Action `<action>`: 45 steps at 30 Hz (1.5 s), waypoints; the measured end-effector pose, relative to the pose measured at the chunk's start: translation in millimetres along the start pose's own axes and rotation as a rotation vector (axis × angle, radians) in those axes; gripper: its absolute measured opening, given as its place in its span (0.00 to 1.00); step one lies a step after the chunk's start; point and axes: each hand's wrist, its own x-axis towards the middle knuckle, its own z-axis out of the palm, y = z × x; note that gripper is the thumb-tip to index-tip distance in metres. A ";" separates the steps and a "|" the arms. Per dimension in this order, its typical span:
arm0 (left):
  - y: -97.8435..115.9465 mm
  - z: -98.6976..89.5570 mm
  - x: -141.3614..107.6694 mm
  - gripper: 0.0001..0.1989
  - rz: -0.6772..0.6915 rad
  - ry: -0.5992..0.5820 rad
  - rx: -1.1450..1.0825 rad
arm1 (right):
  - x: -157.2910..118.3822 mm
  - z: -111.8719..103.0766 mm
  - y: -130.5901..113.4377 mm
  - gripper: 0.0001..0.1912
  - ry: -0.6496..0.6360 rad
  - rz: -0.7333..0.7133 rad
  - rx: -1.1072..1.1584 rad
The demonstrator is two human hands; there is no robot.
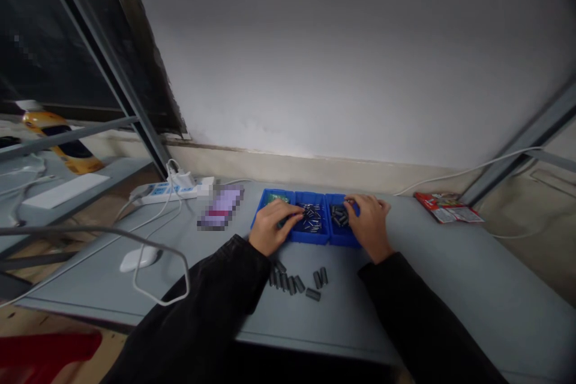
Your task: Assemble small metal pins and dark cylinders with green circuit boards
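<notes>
Three blue bins stand joined in a row on the grey table. My left hand reaches over the left bin, thumb and forefinger drawn together above the metal pins in the middle bin. Whatever is between those fingertips is too small to make out. Over the right bin, which holds dark grey cylinders, my right hand is bent with its fingertips close together at the far rim. Its grip is partly hidden. Green pieces show in the left bin. Several grey cylinders lie loose in front.
Left of the bins lie a phone, a power strip with white cables, and a white rounded case. A red snack packet is at the right. An orange bottle leans on the side shelf.
</notes>
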 end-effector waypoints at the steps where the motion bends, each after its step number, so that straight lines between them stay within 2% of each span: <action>1: -0.6 0.2 -0.4 0.06 0.004 -0.005 -0.002 | -1.4 2.0 1.6 0.10 0.001 0.001 -0.009; 6: -2.0 -0.3 -1.4 0.06 0.009 -0.022 -0.008 | -4.7 7.3 1.8 0.12 0.020 0.022 -0.007; 12: -1.7 -0.6 -1.2 0.06 0.008 -0.026 -0.017 | -4.0 5.2 -4.2 0.08 -0.042 0.022 -0.015; 15: -2.0 -0.6 -1.5 0.06 0.010 -0.039 -0.011 | -1.9 0.8 -9.2 0.07 -0.029 -0.021 0.007; 18: -2.7 -0.8 -1.9 0.05 0.008 -0.055 -0.006 | 0.9 -6.5 -18.0 0.08 -0.043 -0.145 0.104; 21: -3.1 -0.9 -2.4 0.06 0.006 -0.061 -0.003 | -0.8 -15.0 -33.3 0.08 -0.133 -0.311 0.259; 24: -2.8 -0.9 -2.9 0.06 -0.003 -0.050 -0.001 | -11.8 -21.4 -55.9 0.05 -0.238 -0.413 0.382; 27: -1.7 -1.0 -3.4 0.07 -0.024 -0.043 -0.002 | -29.4 -23.5 -81.4 0.06 -0.382 -0.518 0.498; 30: -0.5 -1.2 -3.9 0.07 -0.057 -0.054 -0.002 | -45.1 -23.6 -100.4 0.10 -0.603 -0.619 0.526; 32: 0.1 -1.5 -4.0 0.07 -0.075 -0.054 -0.003 | -50.7 -24.3 -106.1 0.13 -0.683 -0.630 0.519; 35: 0.9 -2.0 -3.7 0.07 -0.082 -0.048 -0.007 | -51.7 -27.5 -105.7 0.15 -0.716 -0.586 0.503; 39: 1.1 -2.2 -3.5 0.08 -0.074 -0.051 -0.009 | -48.2 -34.7 -99.4 0.15 -0.734 -0.528 0.478; 45: -0.3 -2.2 -4.8 0.08 -0.085 -0.058 -0.012 | -50.4 -41.8 -89.3 0.13 -0.829 -0.499 0.412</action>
